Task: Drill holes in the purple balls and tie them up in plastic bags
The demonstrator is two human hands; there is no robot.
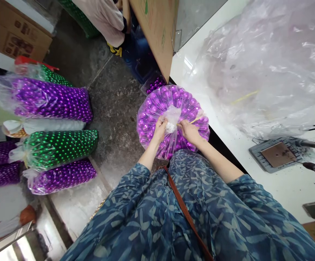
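A clear plastic bag (148,125) filled with shiny purple balls stands upright right in front of my body. Its top is gathered into a bunched white neck in the middle. My left hand (160,129) is closed on that neck from the left. On the other side, my right hand (190,132) pinches a thin yellow tie (197,119) close against the neck. One end of the tie sticks out past the hand to the upper right. Whether the tie goes all the way around the neck is hidden.
Filled bags of purple balls (54,99) and green balls (62,148) stand at left. A white table (228,127) on the right bears a large plastic sheet (271,61) and a grey-framed plate (277,154). Beyond a cardboard box (157,32), another person (103,18) is partly visible.
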